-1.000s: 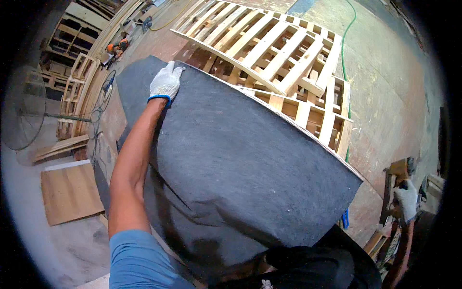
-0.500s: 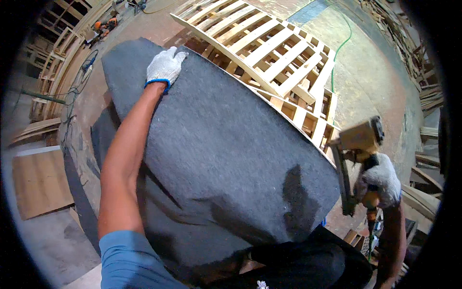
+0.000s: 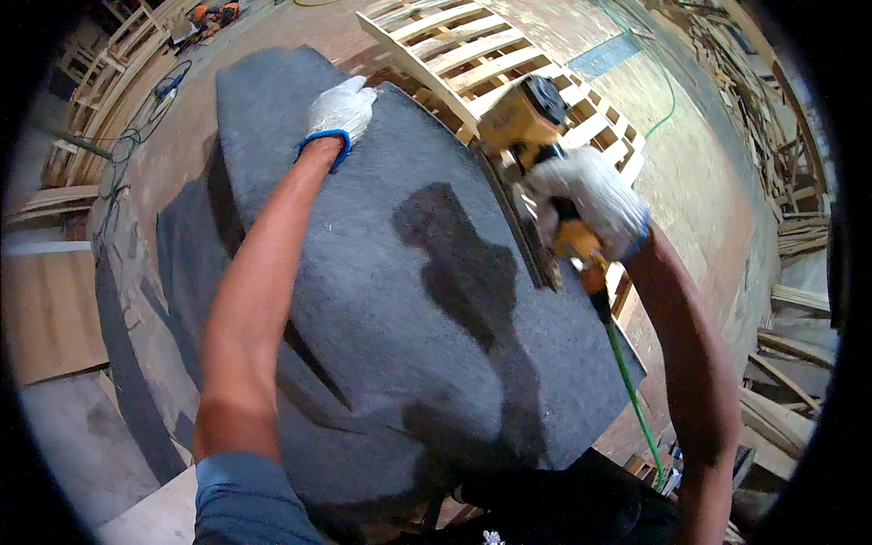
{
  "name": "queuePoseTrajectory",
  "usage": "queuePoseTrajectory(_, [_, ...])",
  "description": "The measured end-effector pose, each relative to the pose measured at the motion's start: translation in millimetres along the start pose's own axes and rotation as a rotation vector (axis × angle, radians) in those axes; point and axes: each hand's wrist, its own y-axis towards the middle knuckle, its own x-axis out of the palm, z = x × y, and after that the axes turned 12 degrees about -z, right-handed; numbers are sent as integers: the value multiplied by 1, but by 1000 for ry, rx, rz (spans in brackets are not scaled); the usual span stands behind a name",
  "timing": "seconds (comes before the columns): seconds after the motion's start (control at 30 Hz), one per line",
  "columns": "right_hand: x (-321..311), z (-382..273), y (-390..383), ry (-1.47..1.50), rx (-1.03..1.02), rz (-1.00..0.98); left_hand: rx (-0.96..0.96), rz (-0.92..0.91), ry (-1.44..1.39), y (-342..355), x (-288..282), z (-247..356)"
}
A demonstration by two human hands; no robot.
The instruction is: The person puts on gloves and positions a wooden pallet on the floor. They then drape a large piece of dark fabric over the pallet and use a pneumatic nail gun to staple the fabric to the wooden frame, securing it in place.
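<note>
A large panel covered in dark grey felt-like fabric [image 3: 363,263] lies before me, its far right edge running along a pale wooden strip. My left hand [image 3: 341,113], in a white knitted glove with a blue cuff, lies on the fabric near its far edge, fingers stretched out. My right hand [image 3: 595,200], gloved the same way, is wrapped round the handle of a yellow and black pneumatic staple gun [image 3: 522,123]. Its long magazine lies over the panel's right edge; whether the nose touches the fabric cannot be told. A green air hose [image 3: 633,381] trails from the handle toward me.
Slatted wooden frames [image 3: 472,50] stand just beyond the panel. Scrap wood [image 3: 727,100] is heaped along the right side. A brown board [image 3: 56,313] and cables [image 3: 136,136] lie at left. Orange tools [image 3: 216,13] sit at the far left.
My right hand has brought the staple gun leftward and away from me, from beside the panel to its far right edge. My left hand stays on the fabric. The view has shifted slightly.
</note>
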Motion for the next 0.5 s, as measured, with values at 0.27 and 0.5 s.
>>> queuePoseTrajectory(0.27, [10,-30,101,-181,-107,26,-148,155,-187,14,12,-9])
queuePoseTrajectory(0.5, [10,-32,173,-423,-170,-24,-201,246,-277,1,4,5])
